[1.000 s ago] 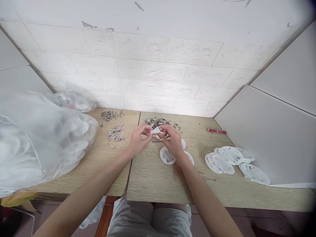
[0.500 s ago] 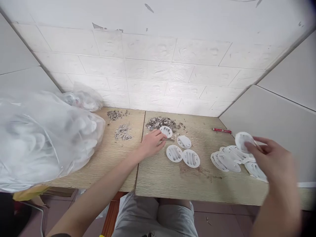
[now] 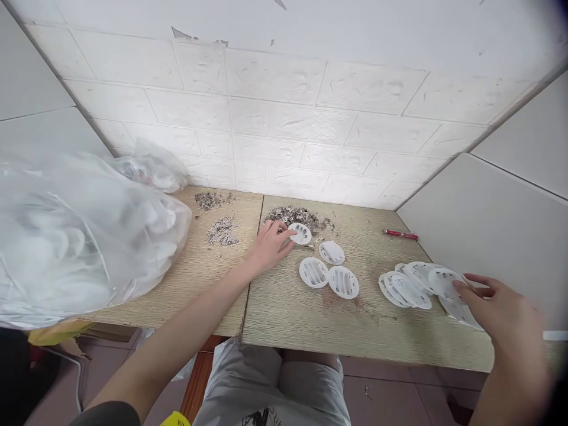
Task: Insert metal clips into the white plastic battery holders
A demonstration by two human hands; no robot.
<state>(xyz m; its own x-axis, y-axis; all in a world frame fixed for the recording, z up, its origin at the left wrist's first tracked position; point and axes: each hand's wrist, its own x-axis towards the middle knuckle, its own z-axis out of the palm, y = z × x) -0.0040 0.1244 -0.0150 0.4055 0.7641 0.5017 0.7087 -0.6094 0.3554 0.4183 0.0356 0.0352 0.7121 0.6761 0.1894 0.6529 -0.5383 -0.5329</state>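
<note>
My left hand (image 3: pixel 271 245) pinches the left edge of a round white plastic battery holder (image 3: pixel 302 232) with long slots, close by a heap of small metal pieces (image 3: pixel 290 216). On the right, my right hand (image 3: pixel 501 305) grips another round white plastic piece (image 3: pixel 442 280) between thumb and fingers. That piece is low over a spread row of overlapping white discs (image 3: pixel 410 290) and partly covers some of them. Between my hands lie two slotted discs (image 3: pixel 344 283) side by side and one disc with a flat raised cover (image 3: pixel 331 252).
A large clear bag of white parts (image 3: pixel 89 236) fills the left of the table, with a smaller bag (image 3: pixel 153 168) behind. Two small metal-part piles (image 3: pixel 222 231) lie nearby. A red-handled tool (image 3: pixel 400 235) rests by the right panel (image 3: pixel 497 236). A brick-patterned wall (image 3: pixel 275 124) stands behind.
My right hand has lowered its white piece toward the overlapping discs. My left hand stays at the holder by the metal heap, its fingers slightly shifted. The view has tilted slightly.
</note>
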